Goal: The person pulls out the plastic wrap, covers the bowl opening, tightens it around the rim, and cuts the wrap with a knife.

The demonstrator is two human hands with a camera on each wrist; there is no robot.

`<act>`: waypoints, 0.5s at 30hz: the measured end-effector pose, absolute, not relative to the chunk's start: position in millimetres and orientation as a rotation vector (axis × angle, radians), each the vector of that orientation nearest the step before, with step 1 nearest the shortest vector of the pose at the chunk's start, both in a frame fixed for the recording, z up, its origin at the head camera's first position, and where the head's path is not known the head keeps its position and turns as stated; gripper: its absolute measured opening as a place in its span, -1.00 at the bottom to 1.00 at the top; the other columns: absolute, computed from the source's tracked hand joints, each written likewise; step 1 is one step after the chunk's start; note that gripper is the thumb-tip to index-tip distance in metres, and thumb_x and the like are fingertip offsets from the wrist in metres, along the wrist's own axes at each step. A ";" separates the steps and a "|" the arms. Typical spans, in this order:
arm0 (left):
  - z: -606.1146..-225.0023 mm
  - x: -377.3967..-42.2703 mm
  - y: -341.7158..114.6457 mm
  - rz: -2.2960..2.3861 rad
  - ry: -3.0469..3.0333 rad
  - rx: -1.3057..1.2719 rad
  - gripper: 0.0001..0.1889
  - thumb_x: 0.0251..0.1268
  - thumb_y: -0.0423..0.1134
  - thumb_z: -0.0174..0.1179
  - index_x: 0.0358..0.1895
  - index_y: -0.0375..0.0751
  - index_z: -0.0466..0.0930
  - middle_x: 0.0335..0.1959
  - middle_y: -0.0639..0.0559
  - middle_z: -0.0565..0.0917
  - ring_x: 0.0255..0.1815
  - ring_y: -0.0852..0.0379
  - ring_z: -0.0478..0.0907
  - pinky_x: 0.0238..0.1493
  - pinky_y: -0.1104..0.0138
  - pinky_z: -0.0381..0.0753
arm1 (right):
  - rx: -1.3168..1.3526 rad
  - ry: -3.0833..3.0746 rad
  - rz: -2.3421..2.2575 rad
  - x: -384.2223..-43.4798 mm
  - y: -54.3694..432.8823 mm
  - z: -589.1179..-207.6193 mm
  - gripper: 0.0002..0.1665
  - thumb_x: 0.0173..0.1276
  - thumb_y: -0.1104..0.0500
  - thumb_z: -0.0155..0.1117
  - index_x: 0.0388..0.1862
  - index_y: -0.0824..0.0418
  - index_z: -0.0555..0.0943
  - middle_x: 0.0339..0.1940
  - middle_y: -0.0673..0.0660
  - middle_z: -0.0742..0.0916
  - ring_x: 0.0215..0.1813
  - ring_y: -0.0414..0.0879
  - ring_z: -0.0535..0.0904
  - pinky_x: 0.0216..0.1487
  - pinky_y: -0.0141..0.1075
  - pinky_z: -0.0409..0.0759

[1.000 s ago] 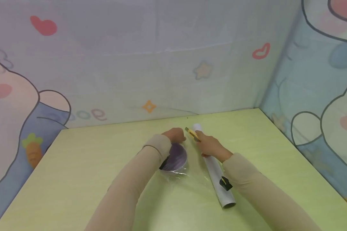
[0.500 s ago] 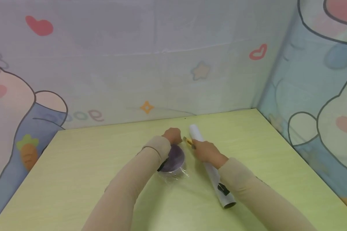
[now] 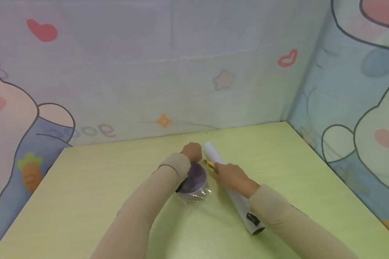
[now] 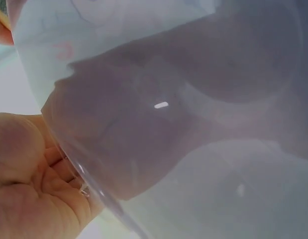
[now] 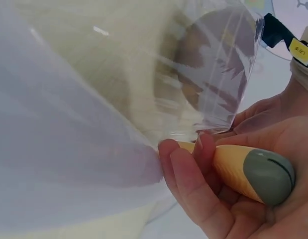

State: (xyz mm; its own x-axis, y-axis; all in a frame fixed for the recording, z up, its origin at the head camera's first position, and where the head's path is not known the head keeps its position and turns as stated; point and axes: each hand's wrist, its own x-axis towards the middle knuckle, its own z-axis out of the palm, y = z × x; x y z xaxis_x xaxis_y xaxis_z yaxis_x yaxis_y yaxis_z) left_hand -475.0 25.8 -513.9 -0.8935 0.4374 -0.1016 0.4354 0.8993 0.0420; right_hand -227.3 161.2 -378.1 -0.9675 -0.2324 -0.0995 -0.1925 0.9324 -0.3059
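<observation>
A round purple bowl (image 3: 195, 178) stands mid-table with clear plastic wrap (image 3: 197, 197) over it, partly hidden by the left sleeve. At its far edge my left hand (image 3: 192, 151) grips the wrap; in the left wrist view, those fingers curl behind the film's edge (image 4: 101, 194). My right hand (image 3: 232, 176) holds a yellow utility knife (image 3: 210, 165), its tip close to the left hand. Beneath the right hand lies a white roll (image 3: 212, 153) of wrap. In the right wrist view, the knife's grey-ended handle (image 5: 233, 162) rests in the palm, with fingers touching the roll (image 5: 69, 164).
The pale yellow-green table (image 3: 116, 180) runs back to a printed cloth wall (image 3: 133, 82). Another printed cloth (image 3: 353, 108) closes off the right side. Wrap spans from the bowl to the roll.
My right hand has drawn the knife toward me and slightly left. The roll's far end has swung left, nearer the left hand. My left hand stays at the bowl's far edge.
</observation>
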 end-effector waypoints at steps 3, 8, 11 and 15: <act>-575.5 -536.5 28.9 -0.032 2.965 0.677 -0.72 0.08 -0.24 -0.03 -0.76 -0.06 0.30 -0.67 -0.01 0.48 -0.62 0.06 0.39 -0.66 0.20 0.41 | -0.352 2.954 -0.467 -223.3 163.0 -376.8 -0.96 0.33 0.23 -0.03 -0.28 0.19 0.39 -0.62 0.11 0.46 -0.61 -0.08 0.35 -0.61 -0.33 0.29; -558.2 -519.5 26.0 -0.024 2.972 0.715 -0.71 0.13 -0.25 -0.08 -0.75 -0.06 0.33 -0.62 0.00 0.50 -0.59 0.07 0.39 -0.62 0.22 0.38 | -0.364 2.903 -0.515 -220.1 166.4 -378.0 -0.83 0.38 0.20 -0.11 -0.16 0.18 0.44 -0.65 0.08 0.48 -0.67 -0.13 0.36 -0.66 -0.36 0.31; -528.9 -490.5 24.3 -0.017 2.970 0.720 -0.69 0.20 -0.27 -0.14 -0.71 -0.11 0.37 -0.56 -0.03 0.53 -0.53 0.07 0.41 -0.54 0.22 0.41 | -0.365 2.870 -0.549 -219.3 168.9 -377.7 -0.63 0.36 0.22 -0.13 0.10 0.21 0.45 -0.65 0.06 0.50 -0.71 -0.18 0.33 -0.69 -0.39 0.30; -509.0 -471.5 24.0 -0.017 2.966 0.764 -0.66 0.24 -0.31 -0.22 -0.72 -0.11 0.31 -0.62 -0.03 0.46 -0.58 0.10 0.36 -0.55 0.25 0.39 | -0.343 2.836 -0.596 -215.9 173.1 -375.6 -0.45 0.33 0.24 -0.15 0.32 0.19 0.33 -0.69 0.05 0.52 -0.76 -0.20 0.29 -0.69 -0.40 0.29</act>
State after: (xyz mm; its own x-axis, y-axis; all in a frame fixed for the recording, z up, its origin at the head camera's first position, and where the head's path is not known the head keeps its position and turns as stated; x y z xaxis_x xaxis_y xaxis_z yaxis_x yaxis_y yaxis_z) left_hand -471.5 24.0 -509.0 -0.8725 0.4821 -0.0792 0.4830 0.8756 0.0089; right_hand -215.9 173.1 -375.6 -0.9480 -0.2707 -0.1675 -0.1804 0.8903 -0.4182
